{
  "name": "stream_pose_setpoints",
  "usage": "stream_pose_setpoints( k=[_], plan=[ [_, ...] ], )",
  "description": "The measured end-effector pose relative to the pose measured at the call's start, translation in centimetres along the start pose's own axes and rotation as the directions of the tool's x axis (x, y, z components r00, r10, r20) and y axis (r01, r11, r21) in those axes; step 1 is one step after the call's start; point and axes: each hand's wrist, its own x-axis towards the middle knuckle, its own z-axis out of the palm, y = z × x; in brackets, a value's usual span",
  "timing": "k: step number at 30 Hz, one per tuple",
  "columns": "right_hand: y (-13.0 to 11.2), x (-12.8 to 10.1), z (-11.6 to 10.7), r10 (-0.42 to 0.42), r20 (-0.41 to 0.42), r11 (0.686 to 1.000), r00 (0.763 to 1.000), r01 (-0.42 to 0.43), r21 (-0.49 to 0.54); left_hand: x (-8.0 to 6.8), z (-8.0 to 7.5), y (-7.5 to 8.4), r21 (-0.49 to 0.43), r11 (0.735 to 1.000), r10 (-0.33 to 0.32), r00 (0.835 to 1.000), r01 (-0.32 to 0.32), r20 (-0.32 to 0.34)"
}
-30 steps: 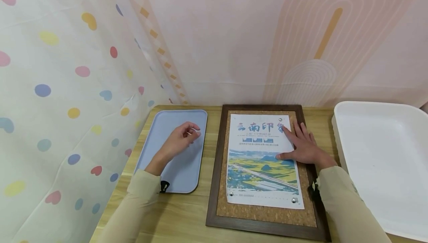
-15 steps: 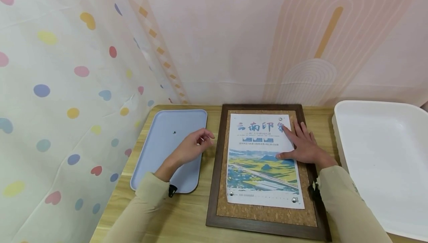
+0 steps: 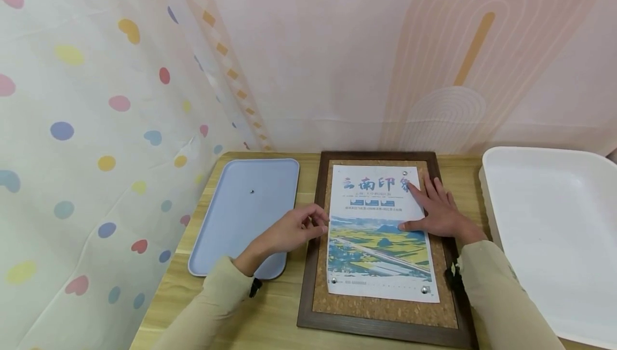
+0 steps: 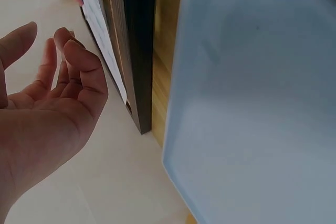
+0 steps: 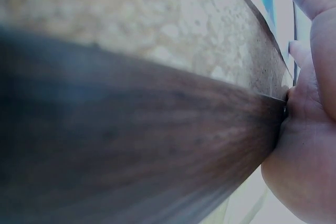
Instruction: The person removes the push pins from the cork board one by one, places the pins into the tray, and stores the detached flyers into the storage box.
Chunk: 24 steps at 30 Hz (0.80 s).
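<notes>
A printed poster (image 3: 376, 253) lies on a cork board (image 3: 385, 315) with a dark wooden frame (image 3: 376, 328). Silver pins show at its upper right corner (image 3: 405, 173), lower left corner (image 3: 334, 281) and lower right corner (image 3: 424, 289); none shows at the upper left. My right hand (image 3: 441, 215) rests with spread fingers on the poster's right edge and the board. My left hand (image 3: 296, 228), fingers bent and thumb near the fingertips in the head view, hovers at the frame's left side; I cannot tell whether it holds anything small. A single pin (image 3: 251, 191) lies in the blue tray (image 3: 236, 232).
The blue tray sits left of the board on a wooden table (image 3: 231, 307). To the right stands a large white basin (image 3: 549, 243). A patterned curtain (image 3: 308, 71) hangs behind the table and along its left side.
My left hand has moved right from over the blue tray to the board's left frame, uncovering the pin in the tray. The right hand has stayed in place.
</notes>
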Motion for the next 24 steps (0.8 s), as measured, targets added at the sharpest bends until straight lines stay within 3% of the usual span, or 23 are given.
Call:
stream_pose_setpoints(
  k=[9, 24],
  plan=[
    [0.0, 0.0, 0.0, 0.000, -0.001, 1.000, 1.000, 0.000, -0.006, 0.0, 0.9, 0.3, -0.011, 0.999, 0.039, 0.996, -0.038, 0.082],
    [0.0, 0.0, 0.0, -0.001, -0.005, 1.000, 1.000, 0.001, 0.003, 0.0, 2.2, 0.4, 0.005, 0.998, 0.065, 0.974, -0.067, 0.219]
  ],
)
